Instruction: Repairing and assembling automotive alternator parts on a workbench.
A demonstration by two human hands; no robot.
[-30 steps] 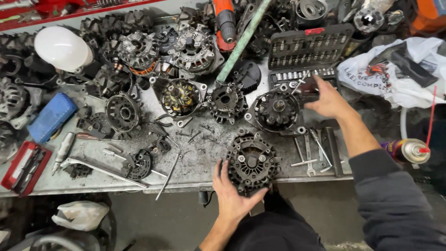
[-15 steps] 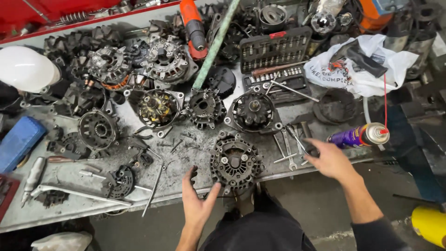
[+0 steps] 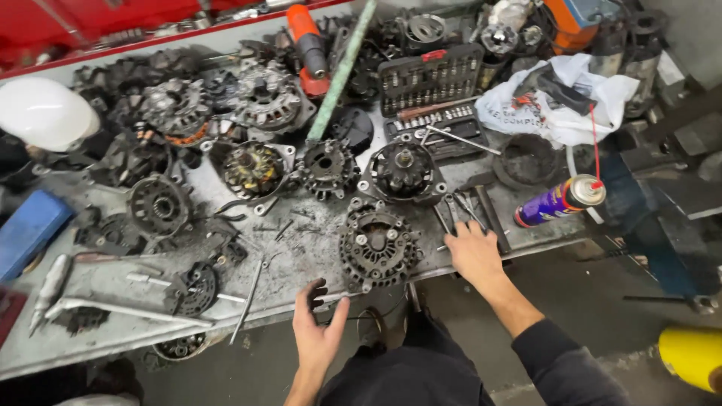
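the alternator sits near the worktop edge, apparently unopened, between the empty, spread left hand and the right hand reaching among wrenches.

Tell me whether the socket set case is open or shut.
Open: the socket set case lies with its lid back, rows of sockets and bits exposed.

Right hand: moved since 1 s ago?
Yes. The right hand came back from the socket set toward the bench's near edge, now on the wrenches right of the alternator.
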